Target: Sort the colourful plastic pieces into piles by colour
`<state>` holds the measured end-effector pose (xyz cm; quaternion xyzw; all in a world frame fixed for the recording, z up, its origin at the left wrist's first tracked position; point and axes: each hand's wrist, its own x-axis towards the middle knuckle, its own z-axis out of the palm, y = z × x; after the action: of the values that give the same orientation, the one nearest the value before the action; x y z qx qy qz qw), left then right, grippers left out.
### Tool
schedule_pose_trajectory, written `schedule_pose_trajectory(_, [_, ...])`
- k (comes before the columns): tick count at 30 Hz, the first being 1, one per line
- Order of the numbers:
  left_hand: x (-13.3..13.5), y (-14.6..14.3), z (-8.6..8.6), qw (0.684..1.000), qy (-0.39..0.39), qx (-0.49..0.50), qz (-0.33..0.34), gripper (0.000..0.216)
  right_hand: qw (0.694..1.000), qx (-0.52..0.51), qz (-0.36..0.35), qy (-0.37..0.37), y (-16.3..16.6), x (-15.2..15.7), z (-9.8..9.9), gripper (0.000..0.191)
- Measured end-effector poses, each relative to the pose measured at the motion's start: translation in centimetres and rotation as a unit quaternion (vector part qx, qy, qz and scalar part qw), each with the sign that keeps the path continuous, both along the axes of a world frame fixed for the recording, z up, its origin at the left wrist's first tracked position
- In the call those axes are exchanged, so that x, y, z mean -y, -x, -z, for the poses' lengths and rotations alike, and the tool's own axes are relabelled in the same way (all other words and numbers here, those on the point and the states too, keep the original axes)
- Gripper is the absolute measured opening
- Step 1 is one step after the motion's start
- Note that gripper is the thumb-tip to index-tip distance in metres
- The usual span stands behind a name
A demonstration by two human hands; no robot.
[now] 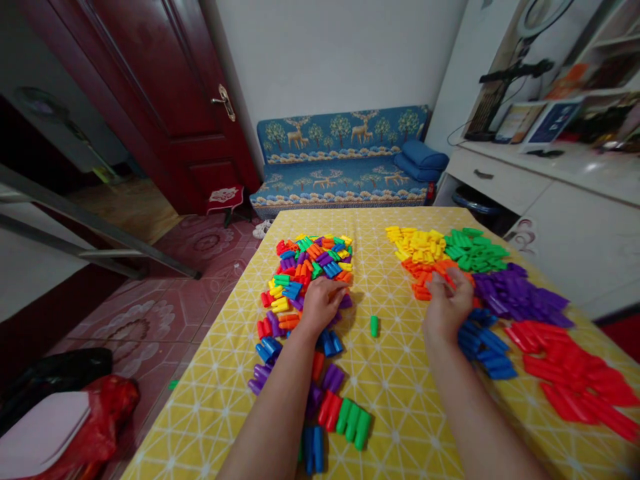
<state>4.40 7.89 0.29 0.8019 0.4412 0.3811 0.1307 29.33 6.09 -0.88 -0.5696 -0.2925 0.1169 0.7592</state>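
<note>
Stubby blue pieces (314,450) lay toward the near edge of the tabletop (395,400), a glossy mixed-colour heap (303,272) toward its left; left hand (323,303), fingers narrowed, was over the heap, right hand (450,300) half-curled by orange pieces (419,272), any hold impossible to tell

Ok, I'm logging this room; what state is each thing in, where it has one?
Left hand: at the mixed pile, grip unclear
Right hand: by the orange pile, grip unclear
Mixed pile: colours jumbled
Orange pile: sorted
Yellow pile: sorted
Green pile: sorted
Purple pile: sorted
Blue pile: sorted
Red pile: sorted
Lone green piece: lying apart
Door: open
Drawer: shut
</note>
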Motion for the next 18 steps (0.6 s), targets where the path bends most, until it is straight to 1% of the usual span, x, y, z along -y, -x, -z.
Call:
schedule_pose_trajectory(1, [0.0, 0.0, 0.0, 1.000, -0.001, 0.000, -0.001, 0.016, 0.999, 0.026, -0.021, 0.022, 0.6, 0.3, -0.4, 0.045])
schedule_pose_trajectory(2, [0.0, 0.0, 0.0, 1.000, -0.003, 0.000, 0.000, 0.016, 0.995, 0.058, -0.060, 0.053, 1.1, 0.5, -1.0, 0.040])
schedule_pose_trajectory(3, [0.0, 0.0, 0.0, 1.000, -0.005, 0.001, 0.001, 0.016, 0.984, 0.099, -0.114, 0.095, 1.5, 0.8, -1.6, 0.035])
schedule_pose_trajectory(4, [0.1, 0.0, 0.0, 1.000, -0.007, 0.003, 0.004, 0.016, 0.961, 0.150, -0.177, 0.148, 1.9, 1.1, -2.4, 0.033])
schedule_pose_trajectory(5, [0.1, 0.0, -0.1, 1.000, -0.008, 0.004, 0.005, 0.016, 0.926, 0.206, -0.238, 0.211, 2.2, 1.5, -3.1, 0.033])
schedule_pose_trajectory(7, [0.1, 0.0, -0.1, 1.000, -0.007, 0.007, 0.004, 0.015, 0.828, 0.315, -0.323, 0.333, 2.7, 2.2, -4.4, 0.031])
schedule_pose_trajectory(8, [0.1, 0.0, -0.1, 1.000, -0.006, 0.007, 0.002, 0.015, 0.782, 0.356, -0.347, 0.375, 2.9, 2.5, -4.8, 0.029])
schedule_pose_trajectory(9, [0.2, -0.1, -0.2, 1.000, -0.005, 0.006, 0.000, 0.015, 0.748, 0.385, -0.366, 0.399, 3.1, 2.9, -5.0, 0.025])
schedule_pose_trajectory(10, [0.2, -0.1, -0.2, 1.000, -0.003, 0.006, -0.002, 0.016, 0.724, 0.402, -0.385, 0.408, 3.4, 3.2, -5.1, 0.022])
schedule_pose_trajectory(11, [0.2, -0.1, -0.2, 1.000, -0.002, 0.005, -0.003, 0.016, 0.709, 0.410, -0.405, 0.406, 3.7, 3.4, -5.0, 0.018])
schedule_pose_trajectory(13, [0.3, -0.1, -0.3, 1.000, 0.001, 0.004, -0.003, 0.017, 0.697, 0.414, -0.442, 0.384, 4.4, 3.7, -4.6, 0.015])
schedule_pose_trajectory(15, [0.3, -0.1, -0.3, 1.000, 0.002, 0.005, -0.002, 0.017, 0.695, 0.422, -0.459, 0.358, 5.2, 3.7, -4.0, 0.019])
schedule_pose_trajectory(18, [0.2, -0.1, -0.1, 1.000, 0.006, 0.007, -0.003, 0.017, 0.703, 0.446, -0.446, 0.330, 6.3, 3.6, -3.4, 0.025])
